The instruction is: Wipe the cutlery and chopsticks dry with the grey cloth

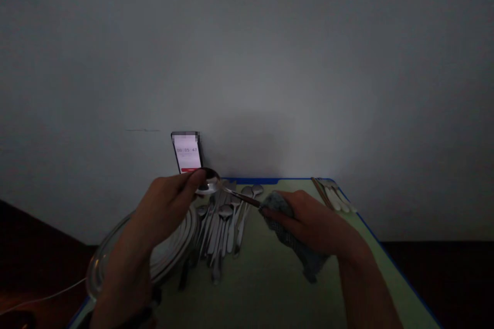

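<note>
A metal spoon (210,183) is held up level between my two hands, above the table. My left hand (170,205) pinches the rim of its bowl at the left end. Around the handle end, my right hand (304,221) grips through a grey-blue cloth (285,231), whose loose end hangs below the fingers. Part of the dark handle shows between bowl and cloth. Beneath the spoon lies a pile of cutlery (222,226), with several spoons and other pieces, handles mostly toward me. My left forearm partly covers a stack of white plates (170,254).
A phone (187,153) with a lit timer leans on the wall (247,51) behind the table. Several utensils with white handles (339,200) and brown sticks (322,193) lie at the back right of the green, blue-edged table (254,288). A white cable (46,298) runs at lower left.
</note>
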A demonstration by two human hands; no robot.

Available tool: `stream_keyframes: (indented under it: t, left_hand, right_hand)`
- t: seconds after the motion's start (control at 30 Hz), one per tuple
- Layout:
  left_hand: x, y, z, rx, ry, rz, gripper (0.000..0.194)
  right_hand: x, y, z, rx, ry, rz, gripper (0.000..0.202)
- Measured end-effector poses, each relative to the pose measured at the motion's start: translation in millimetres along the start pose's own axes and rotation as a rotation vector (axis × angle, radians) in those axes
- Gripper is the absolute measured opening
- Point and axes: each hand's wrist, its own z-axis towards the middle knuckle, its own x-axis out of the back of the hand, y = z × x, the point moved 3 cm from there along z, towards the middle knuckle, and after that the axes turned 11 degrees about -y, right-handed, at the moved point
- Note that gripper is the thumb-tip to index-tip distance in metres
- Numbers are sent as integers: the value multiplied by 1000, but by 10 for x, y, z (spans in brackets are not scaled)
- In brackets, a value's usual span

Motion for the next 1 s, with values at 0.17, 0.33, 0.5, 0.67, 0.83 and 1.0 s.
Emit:
stream_keyframes:
  t: [0.17, 0.33, 0.5, 0.67, 0.83, 1.0]
  left_hand:
    - [15, -69, -42, -100, -96, -69, 43]
    - [-239, 149, -50, -217, -376, -26, 42]
    - [-382, 259, -2, -236, -453, 57, 42]
    - [-225, 93, 33, -263, -362, -43, 40]
    - [-102, -60, 20, -168, -188, -92, 39]
    - [-184, 43, 26, -181, -269, -21, 42]
  right_hand:
    - [101, 39, -123, -18, -73, 23, 22]
    - [-42, 13, -13, -9, -115, 21, 21]
    - [-245, 0, 168, -12, -117, 25, 19]
    - [-125, 49, 108, 14, -116, 77, 27]
    - [28, 147, -30, -75, -108, 83, 27]
    - [-21, 105, 31, -31, -98, 51, 27]
